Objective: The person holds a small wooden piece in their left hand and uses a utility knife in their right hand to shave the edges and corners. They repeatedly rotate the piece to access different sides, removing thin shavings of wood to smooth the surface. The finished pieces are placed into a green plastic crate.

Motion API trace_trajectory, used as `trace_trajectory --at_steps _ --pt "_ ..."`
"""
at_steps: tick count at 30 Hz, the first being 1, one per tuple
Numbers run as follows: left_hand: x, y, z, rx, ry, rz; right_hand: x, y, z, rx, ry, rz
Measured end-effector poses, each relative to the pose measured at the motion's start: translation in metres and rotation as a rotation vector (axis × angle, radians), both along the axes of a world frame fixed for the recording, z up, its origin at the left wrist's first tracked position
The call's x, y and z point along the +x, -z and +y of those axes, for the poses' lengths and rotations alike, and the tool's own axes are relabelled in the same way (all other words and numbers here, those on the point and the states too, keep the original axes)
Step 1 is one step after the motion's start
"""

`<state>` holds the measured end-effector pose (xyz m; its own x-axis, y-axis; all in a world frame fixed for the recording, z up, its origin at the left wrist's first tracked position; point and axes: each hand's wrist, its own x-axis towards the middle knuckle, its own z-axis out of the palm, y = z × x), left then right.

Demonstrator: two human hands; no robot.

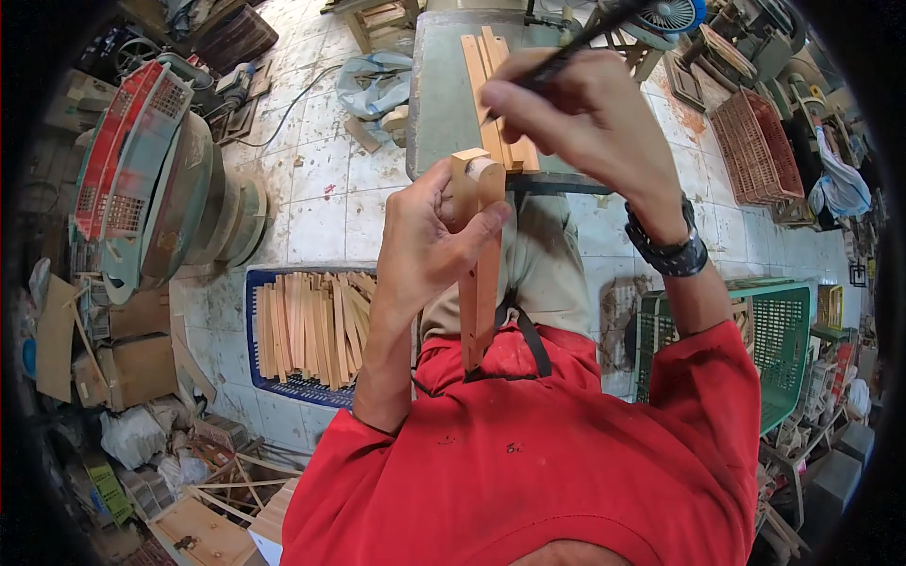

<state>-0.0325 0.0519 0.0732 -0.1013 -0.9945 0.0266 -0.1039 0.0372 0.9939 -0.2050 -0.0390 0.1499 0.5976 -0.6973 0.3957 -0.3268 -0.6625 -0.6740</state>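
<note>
My left hand (429, 231) is closed around a long strip of wood (479, 292), held upright in front of my lap. At its upper end sits a pale wooden block (472, 155) with a rounded edge, under my fingers and thumb; I cannot tell whether block and strip are one piece. Just above and to the right, my right hand (599, 123) pinches a black pen (590, 36). The pen slants, its tip showing below my fingers, apart from the wood. Several wooden strips (483, 80) lie on the grey-green bench (439, 94) beyond.
At my left stands a blue crate (253, 330) full of wooden strips. A green crate (788, 358) is at my right, a reddish-brown basket (755, 146) farther off. A large round machine (193, 189) with a red basket (132, 151) stands far left.
</note>
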Motion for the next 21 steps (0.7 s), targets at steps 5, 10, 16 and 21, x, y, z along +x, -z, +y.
trace_trajectory --at_steps 5,10,16,21 --pt "0.015 0.002 -0.004 0.033 -0.002 0.258 -0.014 0.043 0.034 0.483 0.191 -0.49" --pt "0.023 0.009 -0.021 0.075 -0.032 0.319 0.016 0.123 0.102 0.447 0.213 -0.403" --pt "0.022 0.05 -0.039 0.162 0.162 0.472 0.036 0.156 0.136 0.519 0.396 -0.345" --pt "0.029 0.081 -0.044 0.199 0.173 0.494 0.023 0.177 0.148 0.801 0.353 -0.54"
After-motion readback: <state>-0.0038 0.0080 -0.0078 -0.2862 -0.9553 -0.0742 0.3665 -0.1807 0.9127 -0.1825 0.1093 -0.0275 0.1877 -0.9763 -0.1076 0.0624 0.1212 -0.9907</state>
